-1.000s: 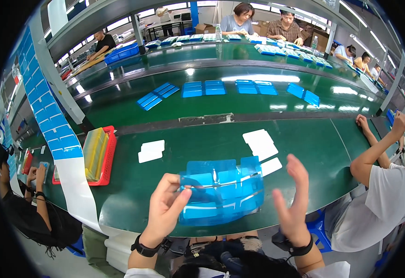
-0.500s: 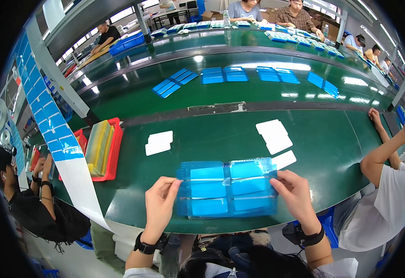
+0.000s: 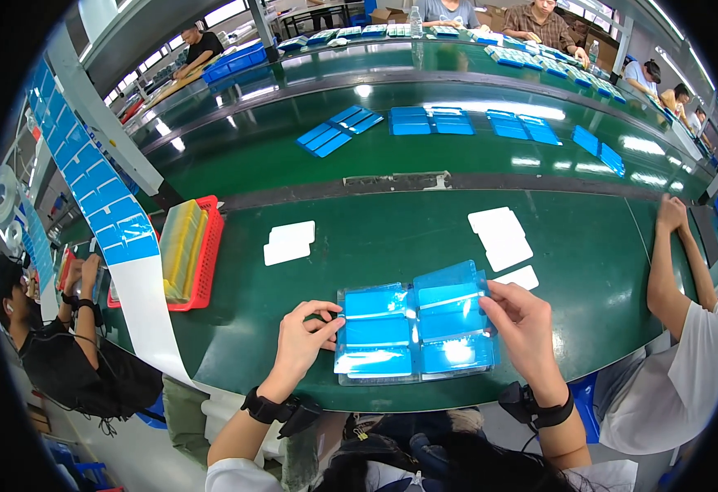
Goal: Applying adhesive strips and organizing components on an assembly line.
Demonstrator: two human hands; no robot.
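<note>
A clear plastic pocket sheet with blue film panels (image 3: 378,331) is stretched between my hands near the front edge of the green table. Its left edge is pinched by my left hand (image 3: 303,338), fingers curled. My right hand (image 3: 525,326) grips the right edge between thumb and fingers. The right half tilts up higher than the left, with a fold line between them. Under the lower edge, whitish layers peek out; I cannot tell what they are. Beyond my right hand lie white cards (image 3: 503,239), and a smaller group of white cards (image 3: 289,243) lies farther left.
A red basket (image 3: 214,258) of yellow-edged clear sleeves stands at left, beside a hanging strip of blue film labels (image 3: 100,193). Several blue pocket sheets (image 3: 431,121) lie on the belt (image 3: 244,160) beyond a dark rail. Co-workers sit at both sides and across.
The sheet's right half has risen and tilted, so the two halves no longer line up. My left fingers have curled more at the left edge. The whole view has shifted slightly.
</note>
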